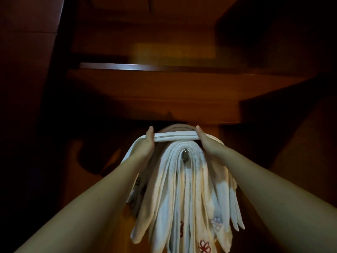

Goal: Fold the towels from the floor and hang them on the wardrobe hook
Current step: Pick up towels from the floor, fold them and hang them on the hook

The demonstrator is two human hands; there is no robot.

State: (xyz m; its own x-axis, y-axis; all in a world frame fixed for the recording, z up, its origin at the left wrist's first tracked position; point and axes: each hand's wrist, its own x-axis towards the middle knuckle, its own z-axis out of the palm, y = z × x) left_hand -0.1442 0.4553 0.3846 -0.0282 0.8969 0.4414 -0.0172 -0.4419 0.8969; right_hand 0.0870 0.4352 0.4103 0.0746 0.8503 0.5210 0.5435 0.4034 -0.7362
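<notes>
Hands at centre frame, both raised to one folded white towel stretched level between them. Left hand gripping its left end, thumb on top; right hand gripping its right end likewise. Just below, a bundle of hung towels draped over a metal hook, spilling down toward the lower centre of the frame, red flower stitching near the hems. Held towel lying across the top of that bundle, whether resting on it or just above, hard to tell. Behind, dark wooden wardrobe, a shelf edge crossing the middle of the frame above the hands.
</notes>
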